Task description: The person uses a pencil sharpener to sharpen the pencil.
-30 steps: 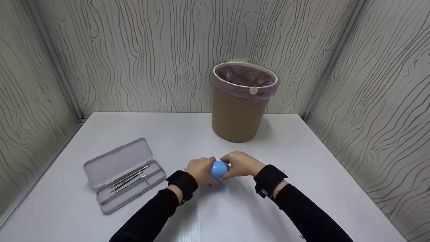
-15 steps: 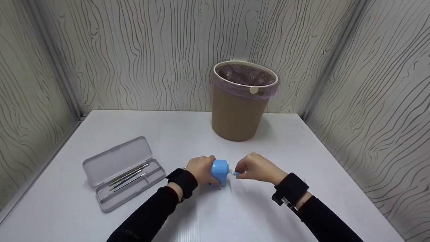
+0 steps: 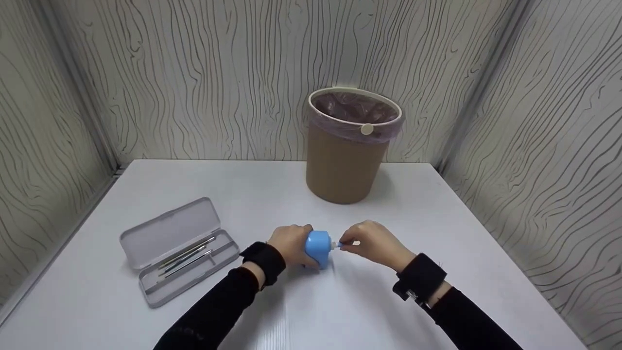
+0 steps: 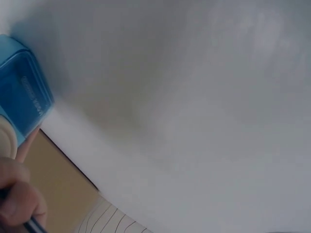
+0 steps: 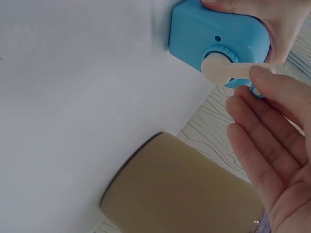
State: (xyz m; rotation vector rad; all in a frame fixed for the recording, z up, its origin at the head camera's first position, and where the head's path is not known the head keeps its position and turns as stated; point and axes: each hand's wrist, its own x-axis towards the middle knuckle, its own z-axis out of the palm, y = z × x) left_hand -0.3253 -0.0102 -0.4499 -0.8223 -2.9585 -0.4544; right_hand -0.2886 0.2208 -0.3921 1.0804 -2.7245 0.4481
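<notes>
A blue hand-crank pencil sharpener stands on the white table, gripped by my left hand. The left wrist view shows its see-through blue shavings drawer and a cream disc. Below that disc, my left fingers also curl round a dark, white-striped stick like a pencil, mostly hidden. On the sharpener's right side is a cream crank. My right hand pinches the crank's outer end with its small blue knob; the thumb lies on the crank arm.
An open grey pencil case with several pencils lies at the left. Behind the hands stands a brown bin lined with a purple bag. Patterned walls enclose the back and sides.
My right hand has moved right from close against the sharpener to the end of its crank. Over the last half second, the crank end has shifted slightly upward in view. My left hand stays put.
</notes>
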